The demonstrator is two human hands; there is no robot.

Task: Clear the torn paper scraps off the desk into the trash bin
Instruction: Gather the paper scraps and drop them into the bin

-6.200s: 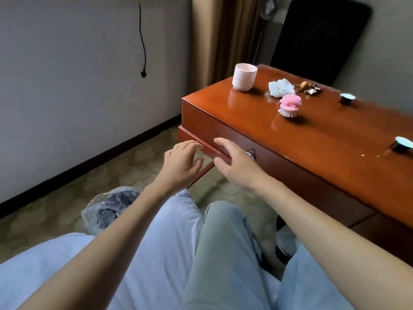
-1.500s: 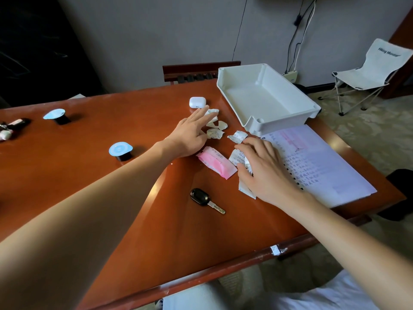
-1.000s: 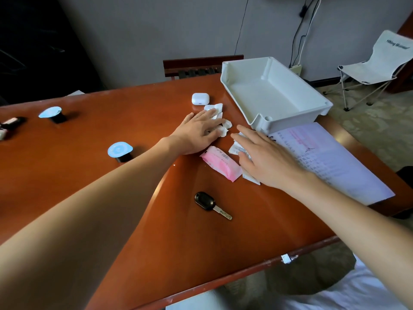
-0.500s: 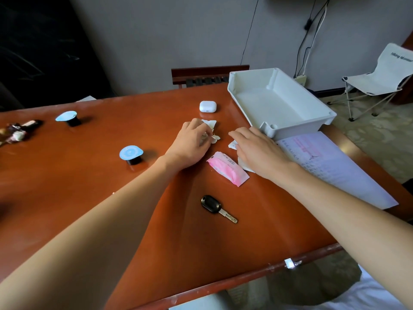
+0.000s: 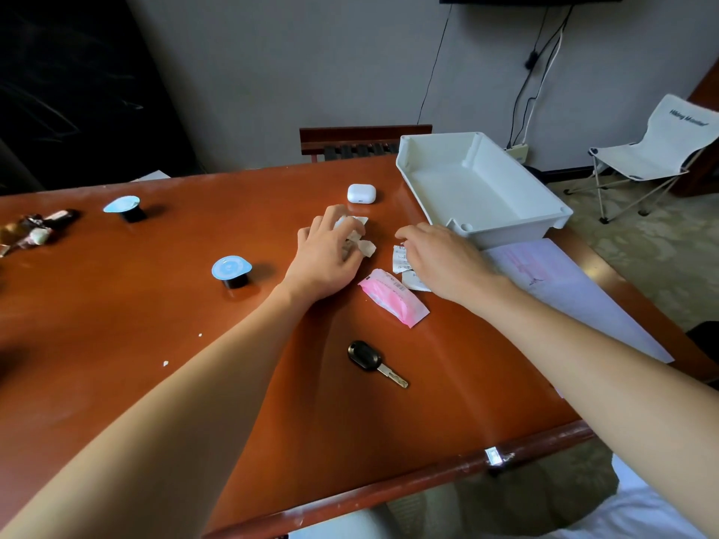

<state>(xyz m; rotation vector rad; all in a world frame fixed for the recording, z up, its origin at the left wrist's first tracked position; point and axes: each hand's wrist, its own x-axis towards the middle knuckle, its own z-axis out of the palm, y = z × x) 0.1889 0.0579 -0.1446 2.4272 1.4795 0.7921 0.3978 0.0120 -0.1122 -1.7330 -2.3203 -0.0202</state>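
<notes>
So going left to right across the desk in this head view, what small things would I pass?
Candy wrappers → far blue-lidded cup → near blue-lidded cup → left hand gathering torn paper scraps → right hand → white tray → folding chair.

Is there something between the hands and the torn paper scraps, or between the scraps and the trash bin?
Nothing blocks the hands: the left hand already lies on the scraps, and the right hand on the scraps beside it. No trash bin is in view, so that path cannot be judged.
</notes>
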